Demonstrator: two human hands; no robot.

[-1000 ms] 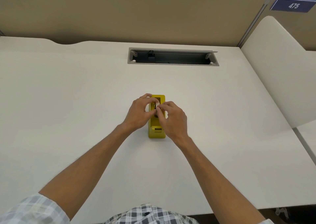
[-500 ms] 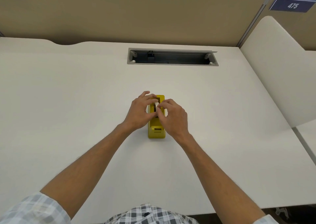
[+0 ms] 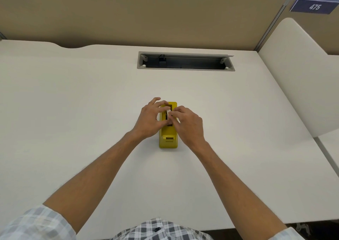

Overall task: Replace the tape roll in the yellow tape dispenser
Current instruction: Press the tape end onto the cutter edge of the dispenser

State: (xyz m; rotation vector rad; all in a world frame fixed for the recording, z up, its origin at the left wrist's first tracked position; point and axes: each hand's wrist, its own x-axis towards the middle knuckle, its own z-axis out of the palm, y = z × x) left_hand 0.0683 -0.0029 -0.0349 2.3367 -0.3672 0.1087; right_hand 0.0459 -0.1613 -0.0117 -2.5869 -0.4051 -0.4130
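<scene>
Both grips pinch the tape roll in the yellow dispenser: left hand, right hand. Seating unconfirmed, roughly midway.

The table was a pale, off-white surface with a long grey cable slot cut near its far edge. A yellow tape dispenser stood near its middle.

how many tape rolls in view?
1: a whitish tape roll in the dispenser slot at desk centre, between both hands' fingertips. A spare could be hidden behind the hands.
</scene>
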